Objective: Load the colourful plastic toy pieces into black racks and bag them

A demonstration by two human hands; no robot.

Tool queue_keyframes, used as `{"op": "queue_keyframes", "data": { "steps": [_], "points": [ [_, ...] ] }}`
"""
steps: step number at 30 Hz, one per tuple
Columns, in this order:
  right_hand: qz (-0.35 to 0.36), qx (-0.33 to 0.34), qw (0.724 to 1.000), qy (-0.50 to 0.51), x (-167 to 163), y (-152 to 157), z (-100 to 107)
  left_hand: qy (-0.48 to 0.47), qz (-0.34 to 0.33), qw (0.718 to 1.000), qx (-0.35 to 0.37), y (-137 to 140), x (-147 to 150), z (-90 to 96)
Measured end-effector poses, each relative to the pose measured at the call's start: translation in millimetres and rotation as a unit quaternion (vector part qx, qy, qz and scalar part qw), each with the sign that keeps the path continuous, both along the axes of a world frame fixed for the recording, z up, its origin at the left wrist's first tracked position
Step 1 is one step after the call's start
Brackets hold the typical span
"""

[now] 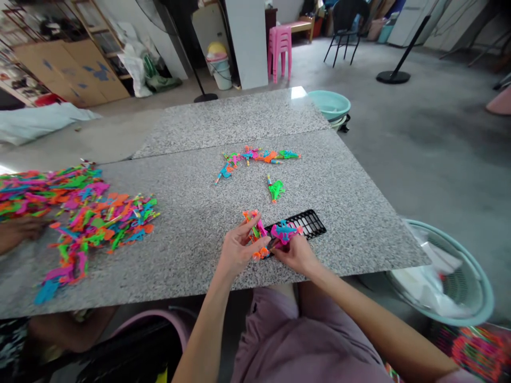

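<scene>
My left hand (237, 249) is closed around several small plastic toys (255, 232) in orange, green and pink, at the left end of a black slotted tray (317, 221). Over the same tray, my right hand (297, 255) pinches a blue and pink plastic toy (284, 232). The fingertips of both hands nearly meet. Beyond them lies a single green toy (276, 189) with a thin striped stick. Farther off, an orange toy (268, 157) and a blue toy (225, 173) lie in a loose arc with several others.
A big heap of bright toys (115, 213) covers the left of the speckled stone table (187, 223). Another person's hand (24, 234) rests by it. A green basket (479, 298) with plastic bags stands off the right edge; a pink tub (179, 319) sits below the front edge.
</scene>
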State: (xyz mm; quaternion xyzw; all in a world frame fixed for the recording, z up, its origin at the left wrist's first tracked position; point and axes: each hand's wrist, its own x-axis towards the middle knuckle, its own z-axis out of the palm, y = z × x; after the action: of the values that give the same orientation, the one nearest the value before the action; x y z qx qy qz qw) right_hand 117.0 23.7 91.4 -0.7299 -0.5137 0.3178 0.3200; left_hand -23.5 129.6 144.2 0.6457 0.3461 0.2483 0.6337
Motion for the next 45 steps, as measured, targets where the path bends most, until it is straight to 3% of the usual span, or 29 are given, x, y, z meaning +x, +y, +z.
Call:
{"op": "queue_keyframes", "data": {
  "steps": [4, 10, 13, 15, 17, 19, 21, 23, 25, 26, 30, 32, 40, 45],
  "points": [
    [0.025, -0.047, 0.99, -0.129, -1.8, 8.4, 10.9, -0.006, -0.006, 1.0, 0.001, 0.4, 1.1, -1.6],
    [0.086, -0.053, 0.983, -0.155, -5.8, 21.8, 12.8, -0.017, -0.003, 0.998, 0.059, -2.0, 1.9, -2.7],
    [0.08, -0.044, 0.986, -0.143, -10.5, 20.3, 12.0, 0.009, 0.051, 0.977, 0.207, -10.4, -9.1, -2.9],
    [0.07, -0.029, 0.987, -0.143, -14.0, 16.8, 10.4, 0.026, 0.1, 0.93, 0.352, -17.4, -16.8, -4.0],
    [0.079, -0.018, 0.986, -0.145, -12.3, 14.7, 9.3, 0.033, 0.073, 0.886, 0.456, -22.2, -20.2, -6.2],
    [0.136, -0.019, 0.981, -0.139, 1.0, 18.0, 10.8, 0.04, -0.006, 0.864, 0.502, -22.7, -18.5, -9.2],
    [0.182, -0.031, 0.971, -0.151, 27.7, 30.7, 15.7, 0.042, -0.042, 0.853, 0.518, -19.5, -14.3, -12.7],
    [0.137, -0.029, 0.963, -0.23, 62.1, 55.3, 22.7, 0.037, -0.037, 0.848, 0.528, -15.0, -11.0, -15.9],
    [0.061, 0.014, 0.931, -0.36, 94.2, 89.8, 28.4, 0.035, -0.03, 0.845, 0.532, -11.6, -10.2, -17.8],
    [0.076, 0.037, 0.906, -0.414, 106.7, 108.8, 29.9, 0.04, -0.03, 0.845, 0.533, -10.6, -10.6, -17.9],
    [0.288, 0.071, 0.812, -0.503, 132.4, 169.6, 24.2, 0.069, -0.039, 0.843, 0.531, -10.2, -13.8, -13.4],
    [0.339, 0.065, 0.784, -0.515, 140.3, 178.5, 17.1, 0.083, -0.041, 0.848, 0.521, -10.5, -15.3, -9.8],
    [0.286, 0.065, 0.796, -0.529, 169.8, 130.3, 0.6, 0.078, -0.076, 0.864, 0.492, -5.5, -20.2, -4.8],
    [0.304, 0.071, 0.795, -0.52, 160.7, 158.9, 7.8, 0.089, -0.091, 0.862, 0.491, -5.8, -18.8, -1.4]
  ]
}}
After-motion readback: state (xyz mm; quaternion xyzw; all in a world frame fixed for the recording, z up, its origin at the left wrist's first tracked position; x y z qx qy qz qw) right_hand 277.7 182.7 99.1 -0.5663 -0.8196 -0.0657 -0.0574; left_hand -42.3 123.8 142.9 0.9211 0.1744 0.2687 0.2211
